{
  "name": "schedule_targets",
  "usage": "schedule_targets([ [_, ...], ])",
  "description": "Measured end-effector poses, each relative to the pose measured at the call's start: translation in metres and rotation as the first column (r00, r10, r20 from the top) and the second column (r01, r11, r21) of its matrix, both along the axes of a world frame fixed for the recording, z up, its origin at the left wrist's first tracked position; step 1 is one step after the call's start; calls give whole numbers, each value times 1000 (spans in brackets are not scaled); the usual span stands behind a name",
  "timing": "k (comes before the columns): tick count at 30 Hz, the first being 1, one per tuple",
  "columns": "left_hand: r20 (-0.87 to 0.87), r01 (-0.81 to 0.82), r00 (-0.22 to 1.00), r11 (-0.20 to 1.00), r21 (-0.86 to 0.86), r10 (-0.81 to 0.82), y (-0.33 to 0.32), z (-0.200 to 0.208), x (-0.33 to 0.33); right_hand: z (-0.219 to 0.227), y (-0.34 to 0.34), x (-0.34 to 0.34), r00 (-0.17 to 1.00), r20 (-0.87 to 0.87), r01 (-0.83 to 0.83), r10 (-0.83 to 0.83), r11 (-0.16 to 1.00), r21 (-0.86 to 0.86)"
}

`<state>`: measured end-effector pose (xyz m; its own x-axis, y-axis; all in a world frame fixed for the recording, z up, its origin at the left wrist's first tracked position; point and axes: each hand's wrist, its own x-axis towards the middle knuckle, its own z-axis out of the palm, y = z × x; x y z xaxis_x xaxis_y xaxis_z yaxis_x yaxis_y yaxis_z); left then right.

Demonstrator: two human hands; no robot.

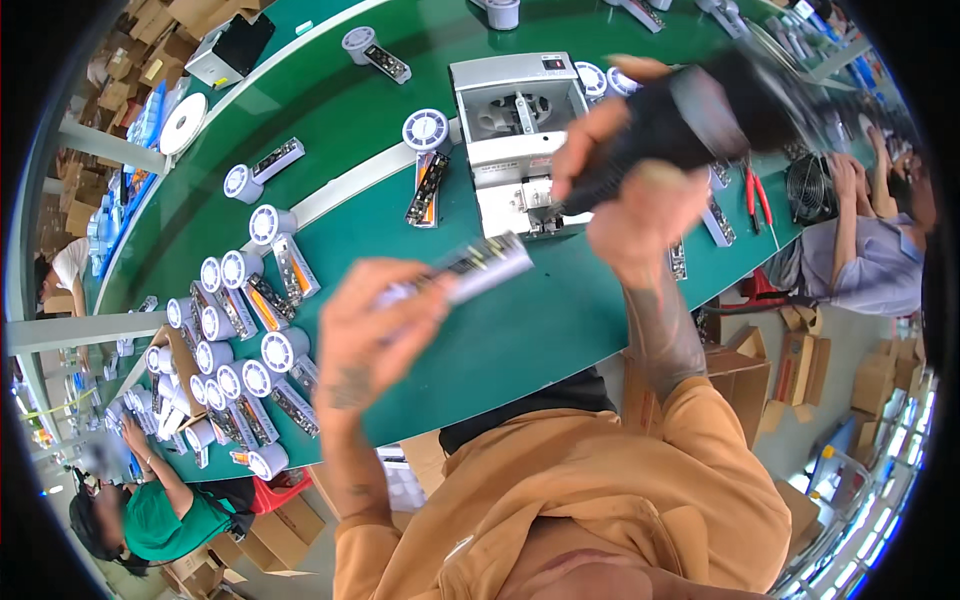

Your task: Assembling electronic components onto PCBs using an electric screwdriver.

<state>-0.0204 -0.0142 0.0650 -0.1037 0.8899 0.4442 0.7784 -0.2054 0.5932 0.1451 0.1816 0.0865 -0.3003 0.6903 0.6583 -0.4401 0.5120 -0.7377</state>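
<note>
My left hand (385, 320) pinches a narrow white plastic housing (515, 262) with a circuit board in it. The housing points up and right over the green table, its near end hidden by my fingers. My right hand (650, 215) is wrapped round a bulky black object (705, 110), raised at the right and smeared by motion; its kind cannot be made out. Behind and between my hands stands a silver bench machine (515, 150). Just left of it lies a white round-headed unit (427, 130) with an exposed board.
Many similar units (285, 350) crowd the table's left side. Red-handled pliers (757, 195) and a round black grille (808, 188) lie at the right. A co-worker in green (175, 520) sits at the lower left, another in pale blue (870, 260) at the right.
</note>
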Motion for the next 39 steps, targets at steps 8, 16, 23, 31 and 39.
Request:
schedule_targets([
  [8, -346, 164, 920, 983, -84, -183, 8, -58, 46, -12, -13, 2, 999, 45, -11, 14, 999, -50],
  [16, -381, 164, 908, 985, -56, -173, 8, -69, 44, -28, -33, 32, 996, 90, 7, 9, 984, -178],
  [23, -372, 162, 913, 986, -50, -169, 7, -70, 45, -38, -34, 35, 995, 96, -2, 24, 976, -220],
  [31, -362, 164, 917, 986, -41, -168, 8, -71, 45, -45, -35, 41, 999, 29, -36, 44, 968, -250],
  [39, -357, 159, 920, 987, -31, -159, 8, -73, 45, -42, -34, 45, 999, 20, -36, 43, 966, -258],
])
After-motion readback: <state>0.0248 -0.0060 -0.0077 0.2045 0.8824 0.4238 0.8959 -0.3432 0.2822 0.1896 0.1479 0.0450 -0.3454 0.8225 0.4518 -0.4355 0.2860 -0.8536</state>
